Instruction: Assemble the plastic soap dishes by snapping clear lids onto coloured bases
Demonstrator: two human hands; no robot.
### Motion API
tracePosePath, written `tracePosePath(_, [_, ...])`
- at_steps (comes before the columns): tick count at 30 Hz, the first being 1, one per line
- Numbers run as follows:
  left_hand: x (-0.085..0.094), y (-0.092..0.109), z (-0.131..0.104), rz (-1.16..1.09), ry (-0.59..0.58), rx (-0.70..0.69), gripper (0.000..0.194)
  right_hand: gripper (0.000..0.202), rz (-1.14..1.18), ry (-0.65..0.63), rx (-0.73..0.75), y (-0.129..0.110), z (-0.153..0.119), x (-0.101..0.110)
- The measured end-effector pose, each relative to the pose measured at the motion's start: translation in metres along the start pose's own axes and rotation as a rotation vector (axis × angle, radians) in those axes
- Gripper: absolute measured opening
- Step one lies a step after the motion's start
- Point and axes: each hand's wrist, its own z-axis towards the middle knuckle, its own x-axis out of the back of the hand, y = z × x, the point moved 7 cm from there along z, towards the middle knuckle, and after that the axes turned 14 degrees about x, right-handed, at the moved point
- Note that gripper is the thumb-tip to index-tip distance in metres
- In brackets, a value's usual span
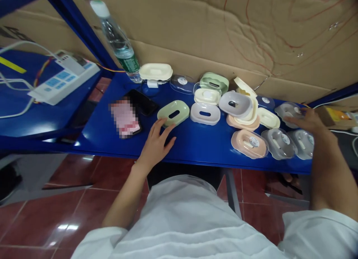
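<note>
Steady green tray [173, 106], just left of lilac tray [205, 119], with left hand [156, 143] spread at near rim | press lightly, avoid tipping | with right hand [311, 122] at clear-lidded dish [288, 110], cannot tell whether clamped

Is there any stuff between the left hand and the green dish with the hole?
No, nothing visible is between the left hand and the green dish: the hand reaches the dish's near edge. The lilac dish on its right and the lit phone on its left are off to the sides.
</note>
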Motion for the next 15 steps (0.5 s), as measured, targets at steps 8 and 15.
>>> tracePosePath(8, [-0.001,0.003,0.001,0.044,0.009,0.03,0.045,0.069,0.074,-0.003,0.091,-0.058,-0.013,0.019])
tracePosePath(15, [-0.004,0.001,0.001,0.126,0.044,0.076,0.055,0.037,-0.052,0.007,0.376,-0.181,-0.081,0.048])
